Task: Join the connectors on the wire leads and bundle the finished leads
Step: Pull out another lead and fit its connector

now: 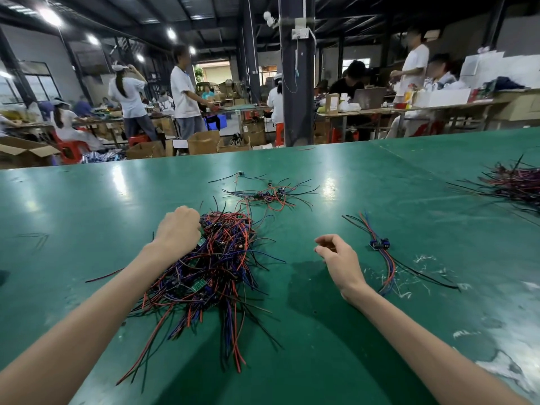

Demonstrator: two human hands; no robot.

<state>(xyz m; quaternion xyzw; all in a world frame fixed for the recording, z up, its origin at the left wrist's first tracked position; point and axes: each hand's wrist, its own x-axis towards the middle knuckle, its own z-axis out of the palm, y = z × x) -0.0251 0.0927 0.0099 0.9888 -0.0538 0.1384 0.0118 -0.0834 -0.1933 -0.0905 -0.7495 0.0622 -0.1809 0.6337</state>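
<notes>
A big tangled pile of red, blue and black wire leads (216, 264) with small green boards lies on the green table (87, 206) in front of me. My left hand (178, 229) is at the pile's upper left edge. Its fingers are curled down into the wires and its fingertips are hidden. My right hand (339, 255) hovers to the right of the pile, fingers loosely curled and holding nothing. Just right of that hand lies a small bunch of leads with joined blue connectors (380, 244).
A smaller loose scatter of leads (268, 195) lies beyond the big pile. Another dense heap of leads (514, 179) sits at the far right. White scraps (409, 283) litter the table on the right. Other workers and benches stand past the table's far edge.
</notes>
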